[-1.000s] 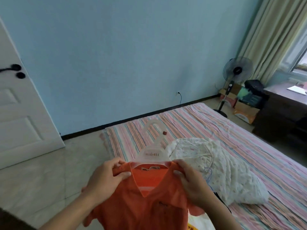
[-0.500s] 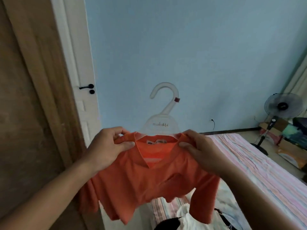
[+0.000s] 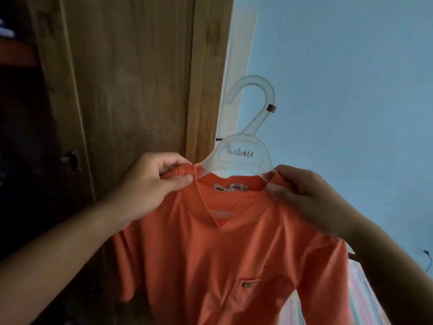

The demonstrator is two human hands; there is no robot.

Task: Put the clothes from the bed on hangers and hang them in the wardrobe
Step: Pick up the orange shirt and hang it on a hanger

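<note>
From the head view, you hold the shirt (image 3: 210,249) up in front of you on the hanger (image 3: 243,153), one hand at each shoulder. Your left hand (image 3: 150,186) pinches the left shoulder seam with thumb and curled fingers, and your right hand (image 3: 302,195) grips the right shoulder the same way, so both are closed on cloth and hanger together. The hanger's long axis runs level from hand to hand, and its hook (image 3: 253,99) stands upright above and between them, its open mouth turned to your left. The wardrobe (image 3: 131,78) lies to your left: its wooden panel is just behind your left hand, and the dark opening (image 3: 23,160) is further left, with something orange dimly seen high inside. No rail shows in this view, so you cannot tell its height. Your left hand is the nearer to the opening, and I judge the coming move a carry leftward with the hook leading. To your right are the blue wall (image 3: 351,78) and, low down, the striped bed (image 3: 365,301).
</note>
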